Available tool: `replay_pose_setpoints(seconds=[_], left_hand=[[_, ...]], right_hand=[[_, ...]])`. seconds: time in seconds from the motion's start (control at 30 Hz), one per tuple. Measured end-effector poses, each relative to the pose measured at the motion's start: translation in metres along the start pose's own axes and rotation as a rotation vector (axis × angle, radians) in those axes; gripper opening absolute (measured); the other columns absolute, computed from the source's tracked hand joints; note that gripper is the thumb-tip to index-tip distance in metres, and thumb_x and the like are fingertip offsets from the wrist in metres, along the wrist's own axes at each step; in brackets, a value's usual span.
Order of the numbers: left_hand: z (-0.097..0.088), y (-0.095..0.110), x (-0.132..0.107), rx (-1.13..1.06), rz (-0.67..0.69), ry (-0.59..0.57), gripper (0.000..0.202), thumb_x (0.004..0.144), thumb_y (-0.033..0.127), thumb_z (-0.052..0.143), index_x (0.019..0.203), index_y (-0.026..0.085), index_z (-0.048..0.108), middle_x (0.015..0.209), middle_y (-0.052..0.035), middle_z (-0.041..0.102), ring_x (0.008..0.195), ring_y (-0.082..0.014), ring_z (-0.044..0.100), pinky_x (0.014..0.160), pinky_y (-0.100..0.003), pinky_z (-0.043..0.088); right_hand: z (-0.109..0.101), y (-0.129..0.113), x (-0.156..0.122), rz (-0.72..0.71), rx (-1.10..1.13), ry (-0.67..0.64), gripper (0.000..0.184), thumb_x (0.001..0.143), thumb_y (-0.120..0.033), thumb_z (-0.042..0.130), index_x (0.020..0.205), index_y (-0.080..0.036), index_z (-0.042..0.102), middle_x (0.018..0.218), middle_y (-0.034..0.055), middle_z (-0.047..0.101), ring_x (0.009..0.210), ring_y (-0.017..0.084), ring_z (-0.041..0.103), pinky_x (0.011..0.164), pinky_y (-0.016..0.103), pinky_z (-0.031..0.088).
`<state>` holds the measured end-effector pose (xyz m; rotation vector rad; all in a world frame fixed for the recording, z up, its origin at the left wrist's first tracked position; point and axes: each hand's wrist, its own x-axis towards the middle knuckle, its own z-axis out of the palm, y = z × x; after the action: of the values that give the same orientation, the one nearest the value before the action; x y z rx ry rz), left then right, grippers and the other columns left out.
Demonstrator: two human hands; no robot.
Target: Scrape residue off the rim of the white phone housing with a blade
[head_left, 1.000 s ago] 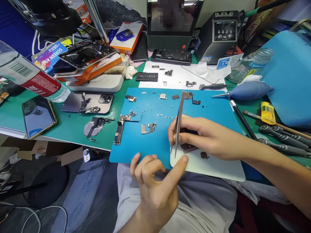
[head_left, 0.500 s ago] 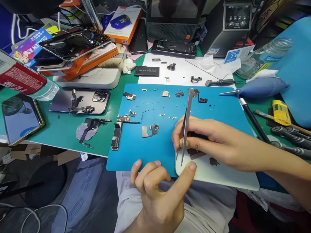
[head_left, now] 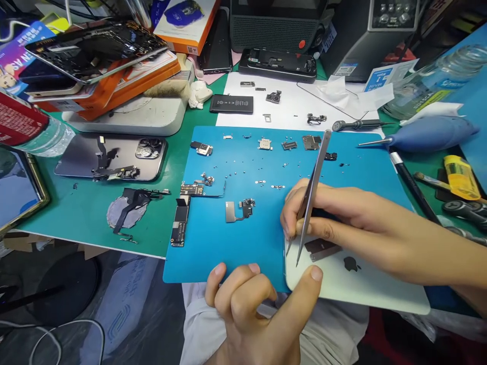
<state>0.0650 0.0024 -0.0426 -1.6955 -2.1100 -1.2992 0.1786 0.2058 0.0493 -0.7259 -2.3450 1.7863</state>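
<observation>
My right hand (head_left: 350, 223) is closed on metal tweezers (head_left: 311, 192), whose tips touch the top corner of a white phone back (head_left: 365, 286) with a dark logo, lying on the blue mat (head_left: 243, 223). My left hand (head_left: 258, 309) sits at the mat's near edge; its thumb presses the phone's corner and its fingers are curled, with the rest of the grip hidden under the mat's edge. A small flex part (head_left: 239, 209) and a logic board (head_left: 180, 220) lie on the mat to the left.
Several tiny screws and small parts are scattered on the mat. A dark phone back (head_left: 110, 157) and a flex cable (head_left: 129, 203) lie on the green mat at left. A blue air blower (head_left: 429, 134), screwdrivers (head_left: 464, 210), a battery (head_left: 232, 104) and stacked boxes ring the work area.
The view has dropped and shifted left, so everything sits further right and lower in the frame. Both hands keep their hold on the phone and tweezers.
</observation>
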Motion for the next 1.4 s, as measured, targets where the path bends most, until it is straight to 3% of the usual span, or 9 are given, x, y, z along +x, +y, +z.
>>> replay_pose_setpoints(seconds=[0.1,0.23,0.37,0.47,0.77,1.07,1.23,1.4], left_hand=[[-0.001,-0.001,0.000,0.012,0.001,-0.008,0.042,0.111,0.012,0.063,0.116,0.045,0.088,0.104,-0.0026,0.040,0.115,-0.0142,0.056,0.136,-0.041,0.027],[0.000,-0.002,-0.001,0.014,0.010,0.002,0.043,0.112,0.014,0.063,0.119,0.048,0.087,0.104,-0.0027,0.040,0.114,-0.0139,0.057,0.134,-0.041,0.029],[0.001,-0.003,-0.002,0.010,0.014,0.010,0.045,0.111,0.014,0.064,0.129,0.051,0.084,0.104,-0.0029,0.040,0.114,-0.0148,0.057,0.134,-0.042,0.029],[0.002,-0.004,-0.003,0.006,0.017,0.010,0.044,0.112,0.017,0.065,0.135,0.051,0.080,0.104,-0.0030,0.041,0.115,-0.0157,0.056,0.135,-0.042,0.028],[-0.001,-0.001,0.004,-0.027,0.001,0.021,0.022,0.112,0.031,0.071,0.123,0.042,0.086,0.102,-0.0022,0.048,0.114,-0.0184,0.056,0.132,-0.044,0.027],[-0.009,0.007,0.025,-0.062,0.002,-0.027,0.023,0.114,0.035,0.068,0.129,0.042,0.084,0.093,-0.0014,0.068,0.108,-0.0227,0.057,0.115,-0.045,0.033],[-0.014,0.007,0.035,-0.055,0.012,-0.106,0.031,0.115,0.029,0.063,0.134,0.043,0.082,0.099,-0.0004,0.071,0.102,-0.0221,0.056,0.101,-0.043,0.035],[-0.016,0.006,0.042,-0.032,0.033,-0.149,0.043,0.110,0.019,0.068,0.144,0.044,0.077,0.101,0.0019,0.071,0.099,-0.0205,0.056,0.097,-0.042,0.035]], right_hand=[[-0.001,-0.001,0.000,0.017,-0.006,0.053,0.019,0.113,-0.044,0.066,0.107,-0.028,0.076,0.105,0.0012,0.076,0.092,0.019,0.071,0.081,0.032,0.054],[0.000,-0.001,0.000,0.020,-0.006,0.014,0.021,0.112,-0.044,0.066,0.104,-0.027,0.077,0.106,0.0020,0.076,0.093,0.019,0.072,0.082,0.033,0.055],[0.000,0.000,0.001,0.019,-0.031,0.087,0.024,0.115,-0.046,0.062,0.106,-0.029,0.076,0.103,0.0001,0.076,0.091,0.017,0.072,0.081,0.031,0.055],[0.000,-0.001,0.001,0.013,-0.041,0.046,0.027,0.116,-0.045,0.059,0.104,-0.027,0.076,0.105,0.0012,0.077,0.092,0.017,0.072,0.083,0.032,0.055],[-0.004,-0.006,-0.001,-0.017,-0.056,0.050,0.024,0.115,-0.039,0.059,0.107,-0.025,0.076,0.109,0.0025,0.078,0.093,0.018,0.071,0.086,0.034,0.055],[-0.002,-0.013,-0.002,0.026,-0.064,0.080,0.020,0.112,-0.034,0.058,0.106,-0.022,0.073,0.105,0.0029,0.076,0.089,0.016,0.070,0.084,0.032,0.058],[-0.003,-0.013,0.001,0.048,-0.042,0.121,0.019,0.111,-0.034,0.057,0.105,-0.022,0.070,0.105,0.0030,0.076,0.091,0.017,0.071,0.085,0.032,0.059],[-0.006,-0.009,0.002,0.047,-0.053,0.166,0.021,0.112,-0.037,0.062,0.108,-0.019,0.072,0.106,0.0047,0.075,0.092,0.018,0.070,0.083,0.034,0.061]])
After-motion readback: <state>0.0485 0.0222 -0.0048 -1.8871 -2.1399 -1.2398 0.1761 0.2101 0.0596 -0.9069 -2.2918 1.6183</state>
